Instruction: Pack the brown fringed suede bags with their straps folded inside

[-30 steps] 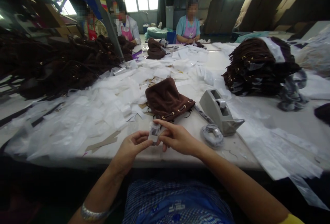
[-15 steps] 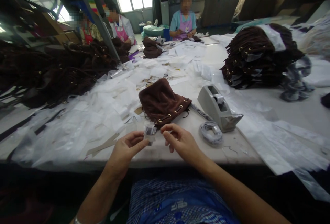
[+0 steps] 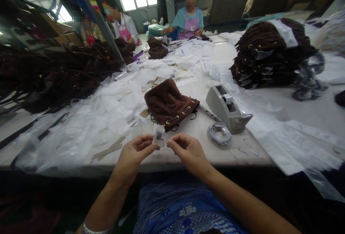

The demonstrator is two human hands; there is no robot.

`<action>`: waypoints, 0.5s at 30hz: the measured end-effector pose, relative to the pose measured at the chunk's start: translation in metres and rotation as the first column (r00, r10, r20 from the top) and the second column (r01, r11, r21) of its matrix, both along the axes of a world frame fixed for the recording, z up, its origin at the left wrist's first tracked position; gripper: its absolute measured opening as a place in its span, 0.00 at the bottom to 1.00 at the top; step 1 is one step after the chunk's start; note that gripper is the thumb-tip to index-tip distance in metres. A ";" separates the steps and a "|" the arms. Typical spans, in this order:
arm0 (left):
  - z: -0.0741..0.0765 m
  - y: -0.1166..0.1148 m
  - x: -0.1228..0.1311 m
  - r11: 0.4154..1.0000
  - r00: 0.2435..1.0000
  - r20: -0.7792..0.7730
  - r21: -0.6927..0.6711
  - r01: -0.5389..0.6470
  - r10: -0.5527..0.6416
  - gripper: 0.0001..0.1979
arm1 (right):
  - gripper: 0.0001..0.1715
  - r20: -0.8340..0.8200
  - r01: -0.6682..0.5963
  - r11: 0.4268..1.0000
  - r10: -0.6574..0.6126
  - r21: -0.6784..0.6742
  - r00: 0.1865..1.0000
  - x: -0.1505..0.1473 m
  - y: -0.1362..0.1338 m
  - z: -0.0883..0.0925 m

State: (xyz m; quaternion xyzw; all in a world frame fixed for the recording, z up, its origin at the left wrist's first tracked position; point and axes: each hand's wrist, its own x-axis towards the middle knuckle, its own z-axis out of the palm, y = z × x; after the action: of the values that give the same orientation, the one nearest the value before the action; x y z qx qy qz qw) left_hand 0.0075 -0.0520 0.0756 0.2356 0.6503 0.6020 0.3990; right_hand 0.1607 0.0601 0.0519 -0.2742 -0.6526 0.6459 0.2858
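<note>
Here: one small, crinkled packet of clear plastic film (image 3: 159, 134), between your two hands; long axis running away from you, top end towards the brown, suede-like drawstring bag with gold-coloured eyelets (image 3: 168, 103) beyond your hands. Film whitish at the top, dark patch mid-length, paler below. Your left hand (image 3: 137, 152): thumb and fingers pinched on the packet's lower left edge. Your right hand (image 3: 192, 152): fingers curled, thumb and forefinger tips close together just beside its right edge; contact cannot be told.
</note>
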 end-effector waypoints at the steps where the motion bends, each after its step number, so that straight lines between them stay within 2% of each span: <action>1: -0.001 -0.001 0.001 1.000 0.999 0.028 -0.001 0.018 -0.018 0.18 | 0.12 0.000 0.013 1.000 -0.013 0.008 1.000 0.000 -0.001 -0.002; 6: 0.001 -0.002 0.009 0.998 0.993 0.106 -0.008 0.060 -0.059 0.18 | 0.11 -0.022 0.016 1.000 -0.015 0.011 1.000 -0.008 -0.004 -0.009; 10: 0.005 0.000 0.020 0.993 0.993 0.083 -0.080 0.092 -0.085 0.17 | 0.08 -0.039 0.010 0.998 -0.013 -0.061 0.999 -0.015 -0.009 -0.016; 12: 0.005 0.001 0.022 0.995 0.996 0.065 -0.084 0.062 -0.056 0.17 | 0.07 -0.045 0.006 0.997 -0.009 -0.074 0.999 -0.015 -0.008 -0.019; 15: 0.002 0.000 0.018 0.999 0.997 0.081 -0.053 -0.010 0.014 0.20 | 0.09 -0.024 -0.014 1.000 0.014 -0.011 1.000 -0.009 0.000 -0.019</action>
State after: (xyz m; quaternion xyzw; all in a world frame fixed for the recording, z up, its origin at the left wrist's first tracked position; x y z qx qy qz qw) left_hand 0.0258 -0.0517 0.0779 0.1964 0.6503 0.5964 0.4277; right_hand 0.1515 0.0596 0.0331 -0.2638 -0.6473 0.6548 0.2874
